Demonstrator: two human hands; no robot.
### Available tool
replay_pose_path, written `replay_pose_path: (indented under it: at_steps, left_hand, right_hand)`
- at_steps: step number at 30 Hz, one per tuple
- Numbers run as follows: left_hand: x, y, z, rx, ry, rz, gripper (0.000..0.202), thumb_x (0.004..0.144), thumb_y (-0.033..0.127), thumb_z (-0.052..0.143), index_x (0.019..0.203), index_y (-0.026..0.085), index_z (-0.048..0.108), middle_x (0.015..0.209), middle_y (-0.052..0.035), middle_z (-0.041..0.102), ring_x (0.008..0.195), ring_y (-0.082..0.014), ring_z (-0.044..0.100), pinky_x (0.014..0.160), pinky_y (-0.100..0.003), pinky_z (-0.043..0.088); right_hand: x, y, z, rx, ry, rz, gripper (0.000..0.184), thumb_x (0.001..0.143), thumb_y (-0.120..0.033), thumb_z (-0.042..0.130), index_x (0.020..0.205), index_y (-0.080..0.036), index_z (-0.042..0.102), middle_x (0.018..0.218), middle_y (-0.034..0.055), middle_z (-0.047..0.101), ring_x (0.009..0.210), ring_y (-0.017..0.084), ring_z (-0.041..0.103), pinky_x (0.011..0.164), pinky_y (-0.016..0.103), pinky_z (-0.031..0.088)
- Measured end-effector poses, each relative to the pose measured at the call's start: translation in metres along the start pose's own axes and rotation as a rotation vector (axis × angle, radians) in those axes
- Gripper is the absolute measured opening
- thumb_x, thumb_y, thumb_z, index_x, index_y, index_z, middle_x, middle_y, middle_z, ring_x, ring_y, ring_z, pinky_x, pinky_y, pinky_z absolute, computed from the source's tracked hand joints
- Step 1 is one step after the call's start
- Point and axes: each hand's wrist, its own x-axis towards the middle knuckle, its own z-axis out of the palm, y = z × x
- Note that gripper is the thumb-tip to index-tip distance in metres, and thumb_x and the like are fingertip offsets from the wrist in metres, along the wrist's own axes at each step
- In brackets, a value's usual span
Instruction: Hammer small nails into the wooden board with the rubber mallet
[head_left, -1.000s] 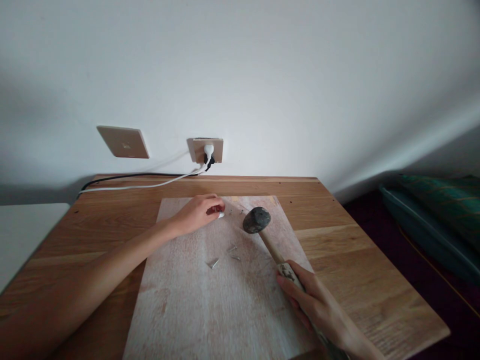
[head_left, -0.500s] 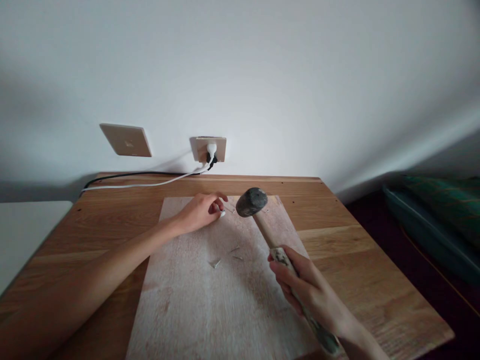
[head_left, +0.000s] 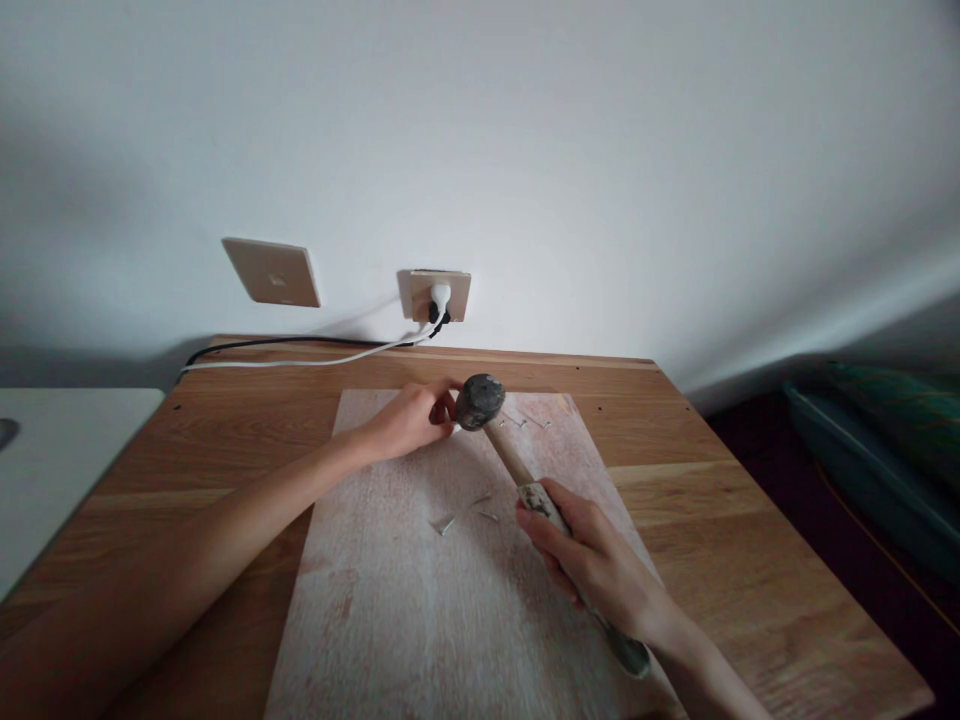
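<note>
My right hand [head_left: 589,550] is wrapped round the handle of a rubber mallet [head_left: 482,400] with a dark, worn head and a scuffed grip. The mallet head overlaps the fingertips of my left hand [head_left: 412,418] in view; whether they touch I cannot tell. My left fingers are curled together near the far edge of a whitish wooden board [head_left: 360,570], and what they pinch is hidden. Several nails [head_left: 519,422] are in a row by the board's far edge, right of the mallet head. Loose nails [head_left: 445,526] lie mid-board, between my hands.
The board rests on a wooden table [head_left: 697,520] against a white wall. A socket [head_left: 457,290] holds plugs, with a white cable [head_left: 300,364] and a black cable [head_left: 270,342] trailing left. A white surface [head_left: 67,440] stands at left, dark teal cushions [head_left: 885,470] at right.
The mallet head has moved left, from beside my left fingers to in front of their tips. My left index finger has gone partly behind it. The whole view has shifted slightly.
</note>
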Motion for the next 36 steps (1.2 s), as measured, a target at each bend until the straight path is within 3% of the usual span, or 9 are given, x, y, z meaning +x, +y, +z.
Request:
replay_pose_path:
  at_steps: [11, 23, 36]
  left_hand:
    - [-0.001, -0.003, 0.001, 0.017, -0.002, 0.001, 0.049, 0.071, -0.003, 0.062, 0.115, 0.017, 0.069, 0.083, 0.0004, 0.077, 0.066, -0.0128, 0.067, 0.062, -0.023, 0.048]
    - [-0.002, -0.005, 0.0, 0.03, -0.003, 0.027, 0.045, 0.075, -0.002, 0.062, 0.116, 0.019, 0.066, 0.084, 0.0009, 0.076, 0.07, -0.0143, 0.069, 0.066, -0.025, 0.05]
    - [-0.002, -0.012, 0.0, -0.021, -0.054, 0.039, 0.057, 0.077, 0.0, 0.06, 0.13, 0.02, 0.059, 0.091, -0.0011, 0.078, 0.071, -0.0146, 0.07, 0.067, -0.026, 0.051]
  right_hand:
    - [0.0, 0.002, 0.004, -0.008, 0.011, -0.024, 0.042, 0.101, -0.063, 0.05, 0.084, -0.024, 0.048, 0.053, -0.0094, 0.045, 0.041, 0.008, 0.041, 0.039, 0.019, 0.032]
    - [-0.006, -0.002, 0.008, -0.032, -0.001, -0.023, 0.041, 0.102, -0.062, 0.05, 0.086, -0.024, 0.049, 0.051, -0.0095, 0.046, 0.04, 0.008, 0.043, 0.04, 0.019, 0.033]
    - [-0.005, 0.001, 0.006, 0.032, 0.018, -0.011, 0.046, 0.099, -0.068, 0.052, 0.085, -0.024, 0.048, 0.055, -0.0092, 0.046, 0.04, 0.008, 0.043, 0.038, 0.018, 0.033]
